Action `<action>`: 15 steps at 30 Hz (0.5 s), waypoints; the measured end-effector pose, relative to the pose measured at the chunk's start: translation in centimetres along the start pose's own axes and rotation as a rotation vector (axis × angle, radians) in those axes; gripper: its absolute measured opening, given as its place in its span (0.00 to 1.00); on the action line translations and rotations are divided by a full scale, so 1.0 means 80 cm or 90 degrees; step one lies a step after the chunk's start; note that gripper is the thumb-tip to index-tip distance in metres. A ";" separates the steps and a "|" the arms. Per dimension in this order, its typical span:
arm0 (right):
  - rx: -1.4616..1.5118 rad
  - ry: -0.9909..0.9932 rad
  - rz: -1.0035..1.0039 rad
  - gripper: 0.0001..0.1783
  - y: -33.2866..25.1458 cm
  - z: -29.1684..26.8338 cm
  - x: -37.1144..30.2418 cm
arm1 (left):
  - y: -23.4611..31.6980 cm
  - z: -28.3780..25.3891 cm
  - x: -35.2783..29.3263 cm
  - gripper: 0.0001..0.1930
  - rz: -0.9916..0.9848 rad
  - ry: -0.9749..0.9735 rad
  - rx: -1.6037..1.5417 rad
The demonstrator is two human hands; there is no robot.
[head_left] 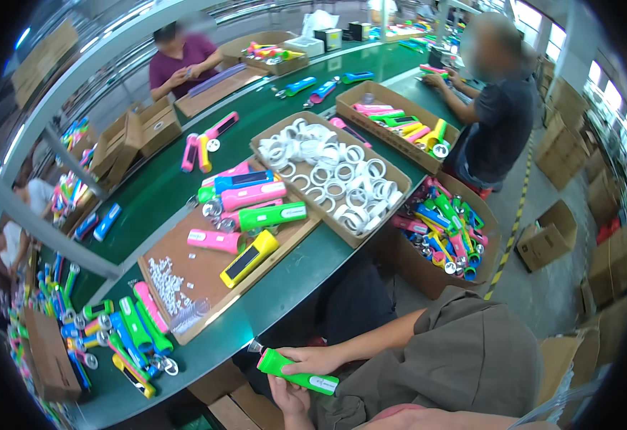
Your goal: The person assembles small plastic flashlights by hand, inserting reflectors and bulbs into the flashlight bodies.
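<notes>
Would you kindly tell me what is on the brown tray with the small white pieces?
Besides the small white pieces, the tray bears a yellow flashlight, clear plastic pieces, and pink, blue and green flashlights mostly piled toward the back. What lies directly beneath that pile is covered.

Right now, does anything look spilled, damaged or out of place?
Nothing clearly stands out. Small white pieces lie loose, but within the brown tray; white rings sit in a carton; the held green flashlight shows no visible damage.

The held flashlight is bright green; the worktop is dark green. Near the tray's front edge, another flashlight is yellow and black. The rings are white.
</notes>
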State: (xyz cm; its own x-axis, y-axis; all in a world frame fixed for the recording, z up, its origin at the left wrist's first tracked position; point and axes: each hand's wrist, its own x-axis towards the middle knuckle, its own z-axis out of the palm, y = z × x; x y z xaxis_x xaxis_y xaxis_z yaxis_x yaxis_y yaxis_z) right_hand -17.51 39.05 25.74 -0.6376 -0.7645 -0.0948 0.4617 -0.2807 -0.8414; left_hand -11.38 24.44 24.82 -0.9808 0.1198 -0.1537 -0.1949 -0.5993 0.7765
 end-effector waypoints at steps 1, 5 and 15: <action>-0.024 0.030 -0.024 0.26 -0.002 -0.003 0.000 | -0.006 0.003 0.008 0.26 -0.007 0.020 -0.026; -0.238 0.086 -0.182 0.34 -0.004 -0.026 -0.018 | -0.019 0.002 0.025 0.26 -0.036 -0.039 0.089; -0.176 -0.092 0.119 0.31 -0.073 -0.055 -0.009 | 0.011 -0.001 0.018 0.26 0.120 -0.033 0.218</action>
State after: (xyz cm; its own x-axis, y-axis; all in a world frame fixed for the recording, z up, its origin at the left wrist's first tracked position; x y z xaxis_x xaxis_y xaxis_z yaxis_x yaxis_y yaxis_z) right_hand -22.47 43.75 28.39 -0.4550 -0.8673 -0.2018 0.3654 0.0248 -0.9305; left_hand -12.97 24.00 25.21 -0.9963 0.0775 0.0358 0.0095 -0.3163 0.9486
